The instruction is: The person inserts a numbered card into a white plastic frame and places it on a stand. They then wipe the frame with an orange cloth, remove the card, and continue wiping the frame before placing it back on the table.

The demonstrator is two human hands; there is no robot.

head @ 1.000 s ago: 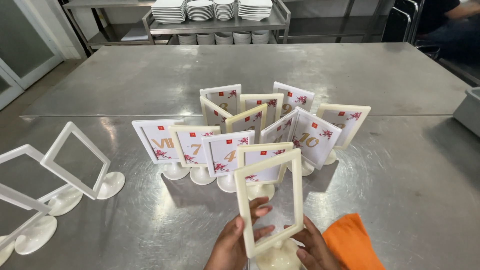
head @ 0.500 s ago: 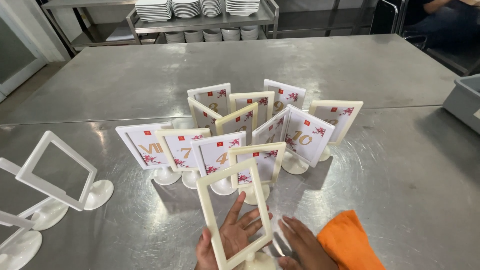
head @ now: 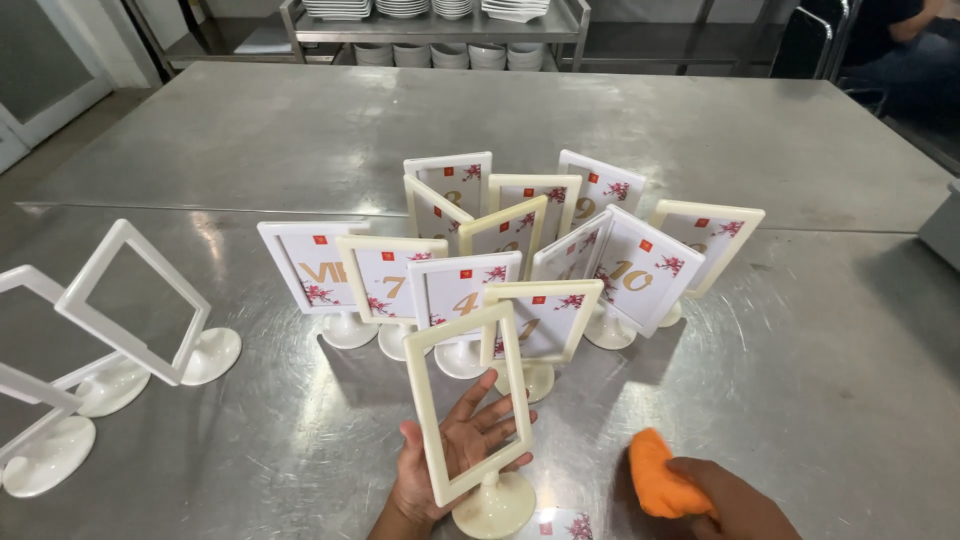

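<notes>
Head view: left hand [head: 455, 455] steadies an empty cream frame stand [head: 470, 410]; right hand [head: 725, 500] closed around an orange cloth [head: 655, 485].

The frame stand rests upright, slightly tilted, on its round base at the near edge of the steel bench [head: 800, 360]; the left hand lies behind the frame, fingers spread against it, thumb on the left edge. A printed card [head: 560, 525] lies flat just right of the base. Count: ten card-filled stands [head: 455, 295] clustered directly behind it at bench centre, the nearest almost touching the frame; three empty white stands [head: 130, 300] at the left edge, well apart. Far side: a steel shelf rack [head: 440, 25] with stacked white plates and bowls. A grey bin [head: 945, 230] sits at the right edge, cut off.
</notes>
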